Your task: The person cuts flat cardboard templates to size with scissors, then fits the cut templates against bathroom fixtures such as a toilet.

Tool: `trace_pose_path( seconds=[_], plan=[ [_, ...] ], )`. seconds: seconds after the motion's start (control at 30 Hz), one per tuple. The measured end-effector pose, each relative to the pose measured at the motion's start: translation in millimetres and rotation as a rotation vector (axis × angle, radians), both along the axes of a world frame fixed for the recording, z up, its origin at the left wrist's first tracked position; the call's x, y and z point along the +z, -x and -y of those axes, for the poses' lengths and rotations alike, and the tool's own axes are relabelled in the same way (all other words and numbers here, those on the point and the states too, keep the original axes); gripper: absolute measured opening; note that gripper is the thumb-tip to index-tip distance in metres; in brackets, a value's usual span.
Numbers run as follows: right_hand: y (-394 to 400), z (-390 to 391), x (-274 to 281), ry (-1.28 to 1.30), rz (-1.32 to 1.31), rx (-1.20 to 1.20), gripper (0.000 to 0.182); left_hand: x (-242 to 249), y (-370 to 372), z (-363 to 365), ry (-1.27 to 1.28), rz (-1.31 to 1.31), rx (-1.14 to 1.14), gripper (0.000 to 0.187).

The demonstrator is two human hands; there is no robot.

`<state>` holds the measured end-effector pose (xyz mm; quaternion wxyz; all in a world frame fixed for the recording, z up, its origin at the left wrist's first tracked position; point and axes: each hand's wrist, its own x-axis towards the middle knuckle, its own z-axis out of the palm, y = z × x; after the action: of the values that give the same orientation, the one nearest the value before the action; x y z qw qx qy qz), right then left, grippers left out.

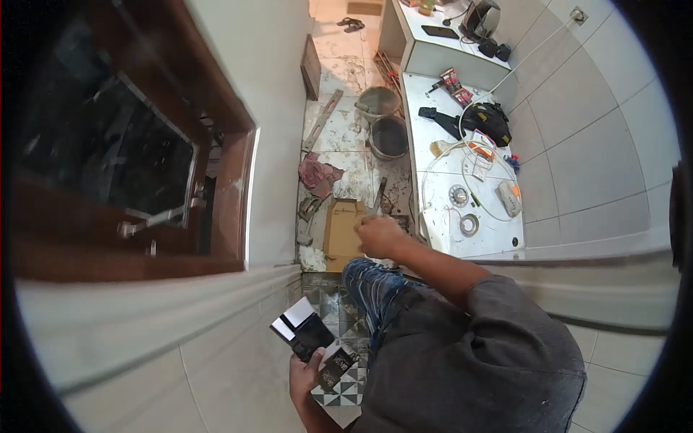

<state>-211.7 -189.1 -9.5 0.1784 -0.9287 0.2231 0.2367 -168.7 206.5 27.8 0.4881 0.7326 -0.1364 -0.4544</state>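
Hands working apart, one high over the floor, one low near my body.

I am looking down and seeing my right hand curling shut around something pale above the cardboard piece; I cannot tell what it is holding. My left hand is closing on a black box and a small dark packet, keeping them tucked close, probably so they are staying off the dirty floor. Two buckets are sitting beside the white bench, which is carrying tape rolls and cable.
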Motion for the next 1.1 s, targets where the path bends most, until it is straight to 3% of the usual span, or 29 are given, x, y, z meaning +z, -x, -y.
trace_pose_path(
  seconds=[0.03,0.13,0.2,0.23,0.27,0.3,0.33,0.4,0.47,0.53,0.6,0.67,0.7,0.73,0.8,0.93,1.03,1.1],
  plan=[
    [19.4,-6.4,13.9,-0.099,0.021,-0.144,0.064,-11.4,19.7,-24.7,-0.088,0.032,0.086,0.026],
    [103.5,-27.8,42.5,0.177,-0.094,-0.106,0.062,-56.9,82.9,-100.4,-0.122,0.091,0.263,0.028],
    [172.5,-16.8,44.3,0.429,-0.564,0.129,0.058,-82.6,123.8,-144.5,-0.130,0.095,0.402,0.030],
    [226.5,8.1,17.7,0.578,-0.623,0.236,0.072,-82.9,142.4,-164.8,-0.162,0.147,0.404,0.032],
    [249.8,-12.0,56.3,0.790,-0.620,0.321,0.094,-86.2,160.0,-185.1,-0.148,0.150,0.471,0.032],
    [254.5,-9.6,80.5,0.750,-0.834,0.255,0.114,-88.3,179.5,-204.2,-0.204,0.174,0.589,0.033],
    [276.2,-9.5,100.0,0.758,-0.661,0.210,0.125,-91.2,202.1,-223.8,-0.268,0.185,0.709,0.034],
    [279.2,-26.1,147.5,0.898,-0.591,0.363,0.128,-91.1,239.4,-283.8,-0.359,0.161,0.757,0.038],
    [298.7,-22.1,182.4,1.019,-0.660,0.516,0.135,-51.5,284.5,-320.1,-0.153,0.218,0.885,0.037],
    [308.1,-27.2,195.4,1.062,-0.595,0.600,0.139,-19.1,325.2,-362.3,-0.170,0.502,0.871,0.031],
    [336.5,-23.7,205.3,1.062,-0.597,0.696,0.145,20.7,365.7,-404.9,-0.219,0.407,0.870,0.029],
    [325.4,-10.6,201.8,0.886,-0.526,0.583,0.140,52.5,397.8,-439.3,-0.387,0.330,0.818,0.025],
    [318.1,-27.3,207.2,0.859,-0.522,0.563,0.132,56.8,414.9,-443.6,-0.356,0.477,0.873,0.026],
    [311.2,-23.9,202.3,0.841,-0.558,0.644,0.132,79.8,428.8,-449.6,-0.362,0.255,0.995,0.027],
    [310.1,-19.1,180.3,0.862,-0.510,0.628,0.124,94.7,479.5,-478.3,-0.423,0.330,0.983,0.026],
    [300.2,-34.9,179.5,0.816,-0.578,0.666,0.115,115.2,615.5,-532.1,-0.593,0.234,1.102,0.020],
    [299.6,-57.3,196.1,0.811,-0.603,0.666,0.115,146.4,730.2,-556.0,-0.600,-0.229,1.249,0.014],
    [312.5,-63.7,195.8,0.854,-0.576,0.643,0.114,175.7,768.0,-551.5,-0.528,-0.284,1.186,0.026]
  ],
)
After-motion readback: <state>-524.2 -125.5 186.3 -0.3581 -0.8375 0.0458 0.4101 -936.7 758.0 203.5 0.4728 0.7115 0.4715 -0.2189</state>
